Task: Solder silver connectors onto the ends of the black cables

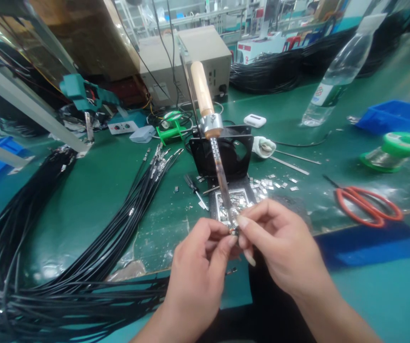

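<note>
Both hands meet at the lower middle, under the tip of a soldering iron with a wooden handle, which is held upright in a stand. My left hand pinches a thin cable end with small coloured wires between thumb and forefinger. Right beside it, my right hand is closed with thumb and fingertips together; the small piece in them is mostly hidden. Just behind the fingertips, a tray holds several small metal connectors. More loose connectors lie to its right.
Black cable bundles cover the left side. A black fan frame stands behind the tray, a screwdriver to its left. At right are red-handled scissors, a solder spool, a blue bin and a tilted-looking water bottle.
</note>
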`<state>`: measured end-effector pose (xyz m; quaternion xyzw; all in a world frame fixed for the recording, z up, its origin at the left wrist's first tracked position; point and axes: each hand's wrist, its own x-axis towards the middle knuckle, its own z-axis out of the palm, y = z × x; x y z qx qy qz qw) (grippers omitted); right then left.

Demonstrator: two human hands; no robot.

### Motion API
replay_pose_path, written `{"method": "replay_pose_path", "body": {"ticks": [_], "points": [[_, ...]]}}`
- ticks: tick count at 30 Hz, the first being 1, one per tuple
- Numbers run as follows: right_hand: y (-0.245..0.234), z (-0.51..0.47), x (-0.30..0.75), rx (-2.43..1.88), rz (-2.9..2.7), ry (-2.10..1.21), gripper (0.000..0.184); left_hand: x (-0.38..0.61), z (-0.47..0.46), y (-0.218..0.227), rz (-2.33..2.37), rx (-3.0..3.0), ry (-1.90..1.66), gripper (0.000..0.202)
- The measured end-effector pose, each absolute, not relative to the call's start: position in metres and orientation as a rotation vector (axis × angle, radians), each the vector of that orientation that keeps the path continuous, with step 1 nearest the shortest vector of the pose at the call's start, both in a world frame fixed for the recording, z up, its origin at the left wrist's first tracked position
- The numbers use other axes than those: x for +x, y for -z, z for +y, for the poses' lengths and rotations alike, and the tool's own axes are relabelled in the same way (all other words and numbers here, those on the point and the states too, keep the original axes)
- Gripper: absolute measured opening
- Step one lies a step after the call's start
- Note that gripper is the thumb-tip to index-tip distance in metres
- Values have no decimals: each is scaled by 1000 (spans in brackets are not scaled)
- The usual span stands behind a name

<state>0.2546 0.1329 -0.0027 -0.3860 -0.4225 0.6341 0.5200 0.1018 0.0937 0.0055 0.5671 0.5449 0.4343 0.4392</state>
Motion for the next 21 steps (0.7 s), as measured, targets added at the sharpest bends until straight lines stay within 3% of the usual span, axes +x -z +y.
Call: {"method": "replay_pose_path", "body": {"ticks": [9,15,21], "points": [[7,111,264,-874,-1002,-1712,27,91,82,2,1375,1752,-1149,10],[7,100,265,-875,-1001,-1717,32,89,79,5,1158,2026,-1254,33],[10,95,265,-834,-992,-1701,31,88,81,5,1061,2094,-1292,31]]}}
